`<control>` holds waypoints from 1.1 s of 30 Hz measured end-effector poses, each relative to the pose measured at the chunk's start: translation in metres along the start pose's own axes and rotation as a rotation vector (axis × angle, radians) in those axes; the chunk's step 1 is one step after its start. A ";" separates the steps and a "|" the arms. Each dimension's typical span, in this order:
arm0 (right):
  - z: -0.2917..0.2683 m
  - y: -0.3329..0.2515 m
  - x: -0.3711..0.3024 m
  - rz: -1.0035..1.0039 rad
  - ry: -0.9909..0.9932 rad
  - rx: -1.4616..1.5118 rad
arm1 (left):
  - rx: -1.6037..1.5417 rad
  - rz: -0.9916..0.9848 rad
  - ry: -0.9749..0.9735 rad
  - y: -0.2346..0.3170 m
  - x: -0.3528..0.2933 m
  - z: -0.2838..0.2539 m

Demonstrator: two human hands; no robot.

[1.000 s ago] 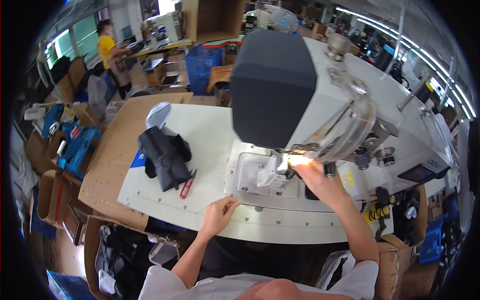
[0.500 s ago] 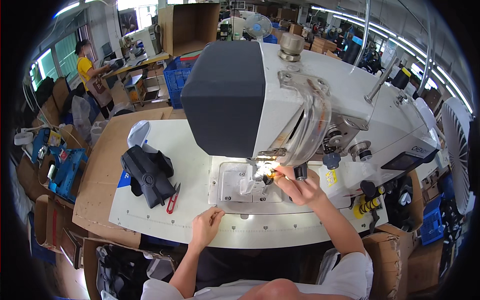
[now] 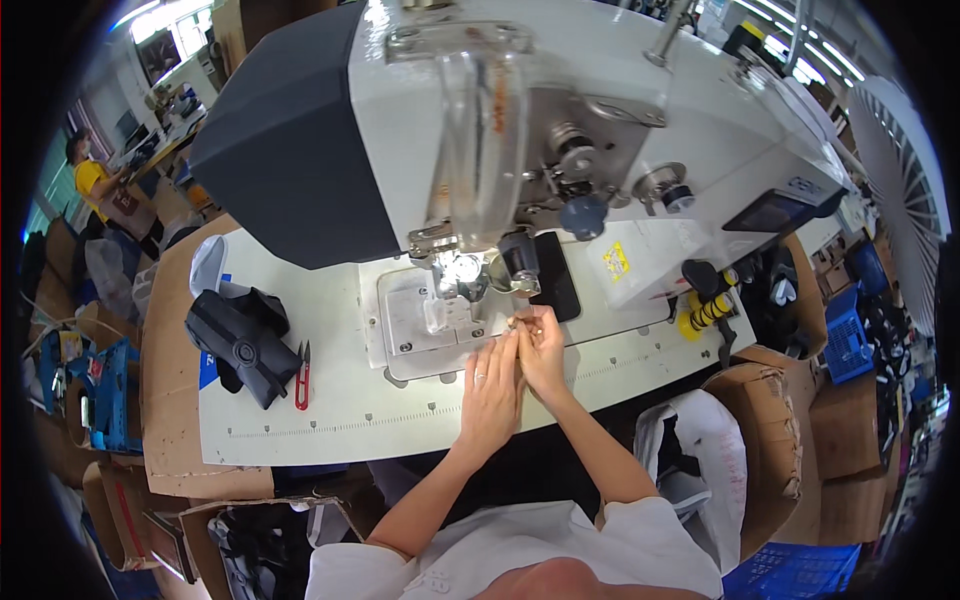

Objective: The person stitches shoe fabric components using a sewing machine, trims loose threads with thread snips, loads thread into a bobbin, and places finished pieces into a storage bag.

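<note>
Both of my hands meet over the front of the sewing machine's white table (image 3: 330, 440), just this side of the metal needle plate (image 3: 405, 310). My right hand (image 3: 541, 358) is closed in a pinch; what sits at its fingertips is too small to name. Beside it my left hand (image 3: 490, 400) stretches its fingers forward, the tips touching the right fingers. Above hangs the grey and white head of the sewing machine (image 3: 300, 140), its needle area (image 3: 462, 270) brightly lit. Behind my right hand lies a flat black rectangular thing (image 3: 556, 278).
To the left lie a black padded fabric piece (image 3: 240, 340) and red-handled thread snips (image 3: 302, 380). Cardboard boxes (image 3: 770, 440) flank me, one at the left holding black pieces. A white fan (image 3: 895, 190) stands right. A person in yellow (image 3: 95, 185) works at the far left.
My right hand has come back from the lit needle area toward me. My left hand has moved right from the table edge to meet it. The view has shifted closer to the machine.
</note>
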State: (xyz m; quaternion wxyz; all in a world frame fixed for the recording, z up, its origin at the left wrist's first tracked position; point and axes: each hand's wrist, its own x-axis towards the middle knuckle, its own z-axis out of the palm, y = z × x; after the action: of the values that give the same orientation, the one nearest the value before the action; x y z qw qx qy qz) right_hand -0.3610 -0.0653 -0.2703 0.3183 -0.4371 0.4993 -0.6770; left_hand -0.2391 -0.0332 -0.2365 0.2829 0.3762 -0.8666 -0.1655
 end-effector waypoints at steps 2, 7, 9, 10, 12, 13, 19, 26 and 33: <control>0.000 0.003 -0.001 -0.027 0.007 0.018 | -0.031 0.018 0.086 -0.004 0.001 0.008; 0.000 -0.024 -0.022 -0.077 0.002 -0.315 | -0.231 -0.068 0.187 -0.015 -0.004 0.002; -0.010 -0.026 -0.037 -0.177 -0.036 -0.678 | -0.175 -0.007 0.144 -0.037 -0.015 -0.006; -0.015 -0.028 -0.038 -0.188 -0.032 -0.687 | -0.174 -0.030 0.188 -0.036 -0.016 -0.013; -0.017 -0.037 -0.039 -0.270 -0.081 -0.705 | -0.182 -0.067 0.208 -0.037 -0.018 -0.026; -0.014 -0.037 -0.035 -0.280 -0.091 -0.675 | -0.180 -0.051 0.217 -0.039 -0.018 -0.027; -0.017 -0.148 0.008 -0.585 0.196 -0.408 | -0.139 -0.114 0.250 -0.041 -0.028 -0.026; -0.032 -0.251 0.068 -1.232 0.288 -0.838 | -0.219 -0.101 0.243 -0.038 -0.022 -0.021; -0.043 -0.283 0.051 -1.168 0.209 -0.929 | -0.289 0.003 0.208 -0.024 -0.008 -0.021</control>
State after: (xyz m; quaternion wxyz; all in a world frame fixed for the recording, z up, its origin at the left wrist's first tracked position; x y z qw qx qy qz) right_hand -0.4196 -0.0081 0.0089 -0.3588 -0.6535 0.4480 -0.4935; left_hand -0.2088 -0.0449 -0.2351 0.4226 0.3452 -0.8004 -0.2481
